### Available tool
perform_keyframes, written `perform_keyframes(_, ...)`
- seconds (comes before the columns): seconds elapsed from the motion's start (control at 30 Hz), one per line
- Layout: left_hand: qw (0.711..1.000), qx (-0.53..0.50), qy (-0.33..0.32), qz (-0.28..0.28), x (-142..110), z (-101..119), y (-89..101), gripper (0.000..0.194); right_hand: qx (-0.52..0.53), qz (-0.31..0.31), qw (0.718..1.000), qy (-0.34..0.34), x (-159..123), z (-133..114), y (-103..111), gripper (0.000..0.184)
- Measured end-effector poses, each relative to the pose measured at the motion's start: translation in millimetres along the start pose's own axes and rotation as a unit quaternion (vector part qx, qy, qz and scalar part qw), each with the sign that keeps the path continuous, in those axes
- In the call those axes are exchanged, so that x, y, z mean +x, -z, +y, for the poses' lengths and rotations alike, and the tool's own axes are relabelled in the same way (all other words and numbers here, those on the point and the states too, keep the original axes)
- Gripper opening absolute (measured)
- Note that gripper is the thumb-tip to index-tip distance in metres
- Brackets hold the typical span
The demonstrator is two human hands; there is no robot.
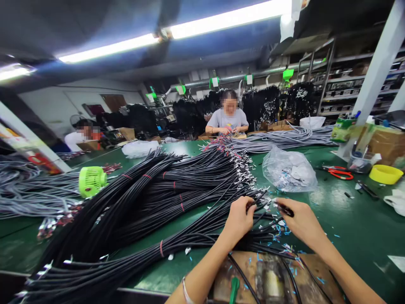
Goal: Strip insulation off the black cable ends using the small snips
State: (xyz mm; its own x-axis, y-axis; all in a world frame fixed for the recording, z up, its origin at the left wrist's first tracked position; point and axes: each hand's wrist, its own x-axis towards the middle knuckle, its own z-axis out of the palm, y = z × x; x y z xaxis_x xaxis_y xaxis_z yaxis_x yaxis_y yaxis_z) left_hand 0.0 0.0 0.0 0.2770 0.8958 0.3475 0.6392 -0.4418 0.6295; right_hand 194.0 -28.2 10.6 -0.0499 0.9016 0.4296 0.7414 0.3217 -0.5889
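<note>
My left hand (pixel 238 219) is closed in a pinch on the end of a black cable (pixel 257 198) drawn from the big heap of black cables (pixel 152 198) that fans across the green table (pixel 348 228). My right hand (pixel 300 221) is closed on a short dark cable end (pixel 284 209), close to the left hand's cable. Both hands hover above a wooden block with a metal fixture (pixel 268 276) at the near table edge. Small blue and white scraps lie around it.
A clear plastic bag of small parts (pixel 289 171) lies just beyond my hands. Red-handled scissors (pixel 340 172), a yellow bowl (pixel 386 174) and a cardboard box (pixel 387 143) are at the right. A green fan (pixel 91 180) and grey cable bundles (pixel 28 194) lie left. Two people sit opposite.
</note>
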Motion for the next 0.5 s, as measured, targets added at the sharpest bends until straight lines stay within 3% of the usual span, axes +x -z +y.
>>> perform_keyframes(0.13, 0.996, -0.079, -0.032, 0.028, -7, 27, 7.6, 0.019, 0.071, 0.076, 0.995, 0.008, -2, -10, 3, 0.03)
perform_keyframes(0.27, 0.98, -0.188, -0.061, 0.038, -18, 44, 9.9, 0.034, 0.122, 0.096, 0.987, 0.031, -11, -21, 2, 0.029)
perform_keyframes(0.5, 0.983, -0.138, -0.111, 0.049, -24, 47, 11.0, 0.029, 0.137, 0.131, 0.981, 0.047, -20, -27, 8, 0.019)
